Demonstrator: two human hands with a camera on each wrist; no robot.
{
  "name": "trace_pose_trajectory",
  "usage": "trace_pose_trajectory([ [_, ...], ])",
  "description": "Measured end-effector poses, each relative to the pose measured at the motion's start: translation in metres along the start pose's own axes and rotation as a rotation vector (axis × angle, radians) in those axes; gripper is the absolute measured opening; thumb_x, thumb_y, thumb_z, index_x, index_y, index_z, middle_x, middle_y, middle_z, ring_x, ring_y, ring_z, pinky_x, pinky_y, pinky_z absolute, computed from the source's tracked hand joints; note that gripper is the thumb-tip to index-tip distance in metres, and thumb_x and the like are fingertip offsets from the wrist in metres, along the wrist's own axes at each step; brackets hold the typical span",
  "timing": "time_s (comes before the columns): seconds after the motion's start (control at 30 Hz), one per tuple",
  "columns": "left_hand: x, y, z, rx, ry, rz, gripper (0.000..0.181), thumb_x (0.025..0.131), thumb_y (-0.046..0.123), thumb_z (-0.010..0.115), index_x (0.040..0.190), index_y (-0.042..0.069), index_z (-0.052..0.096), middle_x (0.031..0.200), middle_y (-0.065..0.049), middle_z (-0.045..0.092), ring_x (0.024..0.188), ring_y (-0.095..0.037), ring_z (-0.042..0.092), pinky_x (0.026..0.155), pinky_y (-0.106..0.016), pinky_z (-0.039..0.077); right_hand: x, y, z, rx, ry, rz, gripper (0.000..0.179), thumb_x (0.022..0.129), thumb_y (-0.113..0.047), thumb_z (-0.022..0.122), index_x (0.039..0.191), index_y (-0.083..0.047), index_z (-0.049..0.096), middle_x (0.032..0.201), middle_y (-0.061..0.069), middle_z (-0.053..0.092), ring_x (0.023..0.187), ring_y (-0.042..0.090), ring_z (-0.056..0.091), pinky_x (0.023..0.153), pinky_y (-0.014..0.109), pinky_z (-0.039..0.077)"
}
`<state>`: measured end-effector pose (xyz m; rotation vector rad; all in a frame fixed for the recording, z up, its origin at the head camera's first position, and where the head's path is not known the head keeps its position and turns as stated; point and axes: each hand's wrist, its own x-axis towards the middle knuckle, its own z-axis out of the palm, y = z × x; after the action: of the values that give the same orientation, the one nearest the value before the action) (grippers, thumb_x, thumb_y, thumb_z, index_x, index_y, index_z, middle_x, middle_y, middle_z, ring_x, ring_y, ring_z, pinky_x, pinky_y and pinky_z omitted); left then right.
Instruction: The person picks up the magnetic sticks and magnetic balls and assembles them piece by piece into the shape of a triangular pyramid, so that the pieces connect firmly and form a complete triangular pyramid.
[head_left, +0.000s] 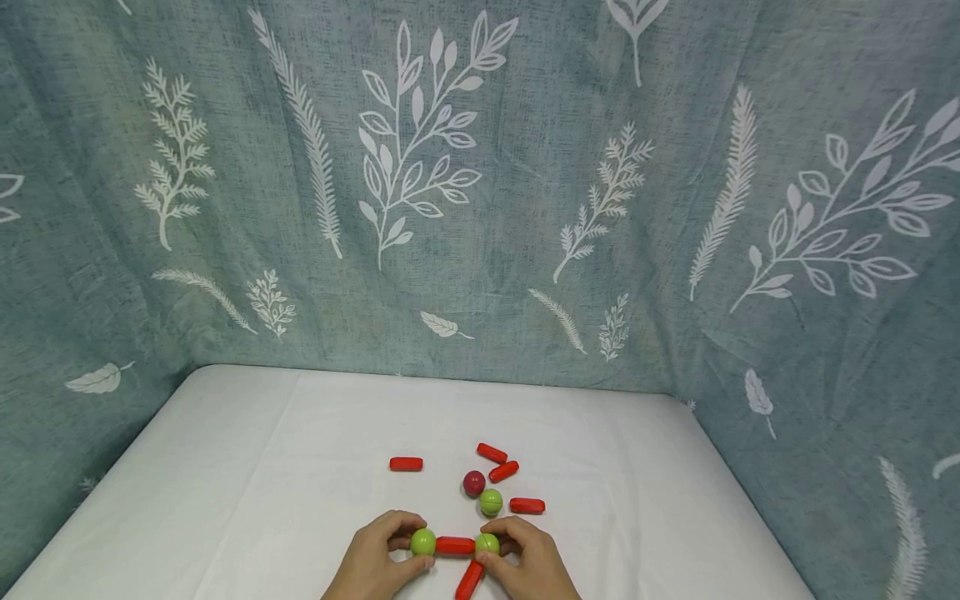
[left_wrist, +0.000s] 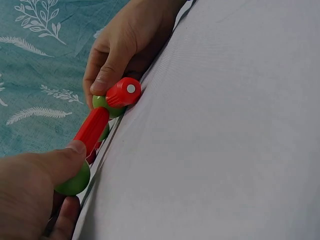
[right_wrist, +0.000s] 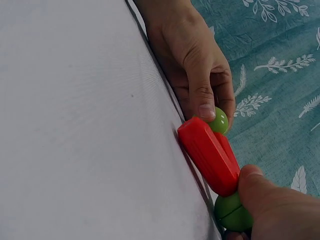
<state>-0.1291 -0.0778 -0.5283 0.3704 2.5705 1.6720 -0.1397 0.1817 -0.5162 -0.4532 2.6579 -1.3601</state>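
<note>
My left hand [head_left: 381,557] grips a green ball [head_left: 423,542] between thumb and fingers. Another green ball [head_left: 487,544] is pinched in my right hand [head_left: 527,552]. A red rod [head_left: 455,546] spans the two balls and touches both. From the right-hand ball a second red rod [head_left: 469,580] slants toward the table's near side; in the left wrist view this rod [left_wrist: 124,92] shows a pale round disc on its end. The right wrist view has that rod [right_wrist: 209,156] partly covering the one between the balls.
Just beyond my hands lie a loose green ball [head_left: 491,502] and a dark red ball [head_left: 474,483]. Several red rods are around them, one [head_left: 527,506] to the right and one [head_left: 407,464] farther left. Behind the white table [head_left: 300,467] hangs a leaf-patterned green cloth [head_left: 510,208].
</note>
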Motion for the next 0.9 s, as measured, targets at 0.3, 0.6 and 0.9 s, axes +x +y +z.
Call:
trace_pose_trajectory([
  [0.3,0.0012,-0.0005,-0.0001,0.025,0.019,-0.011,0.044,0.080,0.026,0.088,0.118,0.010,0.071,0.113,0.000,0.071,0.091,-0.001,0.065,0.081,-0.018,0.057,0.0018,0.0005,0.0026,0.015,-0.019,0.047,0.031,0.086,-0.038,0.082,0.107,-0.017,0.070,0.097,-0.008,0.069,0.083,0.001,0.060,0.075,0.017,0.052],
  [0.6,0.0050,0.0010,0.0011,0.080,0.017,0.000,0.045,0.084,0.028,0.085,0.123,0.011,0.071,0.119,-0.003,0.072,0.096,-0.007,0.068,0.083,-0.021,0.057,0.0005,-0.0008,0.0012,-0.011,-0.034,-0.005,0.030,0.086,-0.037,0.082,0.103,-0.016,0.068,0.092,-0.009,0.067,0.077,0.000,0.056,0.070,0.018,0.049],
  [0.9,0.0077,0.0019,0.0021,0.093,0.018,-0.002,0.044,0.084,0.027,0.085,0.123,0.011,0.071,0.119,-0.002,0.072,0.096,-0.006,0.067,0.083,-0.023,0.058,0.0002,-0.0017,0.0037,-0.027,-0.061,0.015,0.030,0.088,-0.037,0.080,0.105,-0.015,0.068,0.091,-0.008,0.065,0.076,0.001,0.053,0.067,0.018,0.046],
])
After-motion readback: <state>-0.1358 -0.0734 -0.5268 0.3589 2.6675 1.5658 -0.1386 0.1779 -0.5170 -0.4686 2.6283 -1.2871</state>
